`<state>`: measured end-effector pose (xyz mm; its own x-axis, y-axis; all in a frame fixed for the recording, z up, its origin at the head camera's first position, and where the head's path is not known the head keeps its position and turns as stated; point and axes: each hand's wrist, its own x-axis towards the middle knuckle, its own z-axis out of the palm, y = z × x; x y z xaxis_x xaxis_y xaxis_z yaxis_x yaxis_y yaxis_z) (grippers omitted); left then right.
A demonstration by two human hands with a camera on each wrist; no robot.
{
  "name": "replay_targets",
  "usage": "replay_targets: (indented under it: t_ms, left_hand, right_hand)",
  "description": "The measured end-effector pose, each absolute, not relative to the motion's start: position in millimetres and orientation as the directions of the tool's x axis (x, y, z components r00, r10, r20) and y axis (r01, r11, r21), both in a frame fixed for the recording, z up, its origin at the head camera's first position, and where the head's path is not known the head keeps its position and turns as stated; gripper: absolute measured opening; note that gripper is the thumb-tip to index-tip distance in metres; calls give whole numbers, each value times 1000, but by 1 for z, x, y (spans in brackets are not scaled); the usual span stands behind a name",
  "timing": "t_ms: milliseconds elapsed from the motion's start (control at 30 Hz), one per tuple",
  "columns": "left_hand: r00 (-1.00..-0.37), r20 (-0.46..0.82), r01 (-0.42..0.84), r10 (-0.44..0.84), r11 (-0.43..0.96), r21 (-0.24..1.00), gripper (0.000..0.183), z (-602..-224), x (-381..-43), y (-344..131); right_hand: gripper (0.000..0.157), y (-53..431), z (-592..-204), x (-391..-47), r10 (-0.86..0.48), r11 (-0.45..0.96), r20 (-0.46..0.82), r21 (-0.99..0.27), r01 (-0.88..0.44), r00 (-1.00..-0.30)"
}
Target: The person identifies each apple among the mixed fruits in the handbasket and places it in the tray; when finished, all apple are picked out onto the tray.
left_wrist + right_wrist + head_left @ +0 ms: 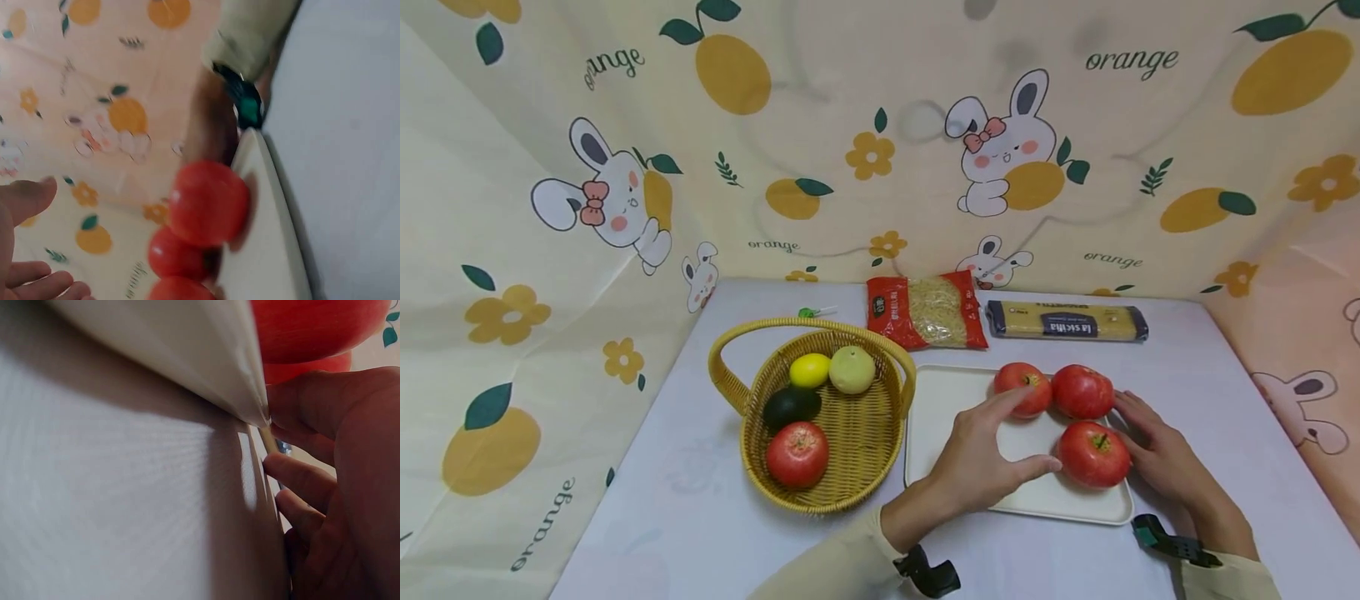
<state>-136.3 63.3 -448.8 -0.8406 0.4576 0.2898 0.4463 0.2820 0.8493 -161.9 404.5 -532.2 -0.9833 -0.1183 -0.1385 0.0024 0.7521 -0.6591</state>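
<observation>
Three red apples sit together on the right part of a white rectangular tray [958,383]: a front apple [1093,455], a back right apple [1082,392] and a back left apple [1022,388]. My left hand [977,454] is over the tray, thumb and fingers spread apart with nothing between them; its fingertips overlap the back left apple in the head view. In the left wrist view this hand appears apart from the apples. My right hand [1168,458] lies along the tray's right edge beside the apples, its thumb against the rim in the right wrist view.
Left of the tray stands a wicker basket [868,454] with a red apple [797,455], a dark green avocado [792,408], a lemon [809,371] and a pale green round fruit [852,370]. Behind lie a red-ended pasta bag [927,311], a spaghetti pack [1066,322] and a small green item [808,313].
</observation>
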Motion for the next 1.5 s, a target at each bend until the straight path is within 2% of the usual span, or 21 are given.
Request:
replay_targets:
  t_ms: [133,333,500,600,767,900,1133,1333,1500]
  left_hand:
    - [-820,262,426,509,236,874,80,-434,-122,43]
    - [-742,362,536,564,176,825,74,-420,-107,5]
    - [-709,353,512,610,102,853,67,-415,-100,-35]
    - [-722,319,472,614,100,876,65,-412,-98,-62]
    - [-779,234,378,581,137,916,65,-411,-99,-112]
    - [-801,179,362,572,225,905,63,-409,-103,-151]
    - [-839,15,340,544,501,796,61,-399,-110,-202]
    - [-892,-118,292,437,755,587,61,-400,-114,-210]
    - [-904,-143,301,403,837,456,64,-413,-115,-197]
  right_hand:
    - [73,405,-531,-162,-120,756,-142,-654,2,-983]
    - [74,405,-532,-161,-123,755,-150,-656,6,-981]
    - [74,404,-533,-162,-125,751,-133,-660,-6,-983]
    - [74,404,-533,-162,-125,753,-132,-658,-8,-983]
    - [74,404,-531,-162,-127,756,-116,-654,-21,-985]
    - [73,404,-530,-161,-121,752,-115,-659,-16,-986]
    - [74,403,-532,-161,-116,752,-140,-660,5,-983]
    - [74,403,-531,-161,-114,757,-135,-654,2,-984]
    - [74,404,-532,-161,-113,753,-141,-659,8,-984]
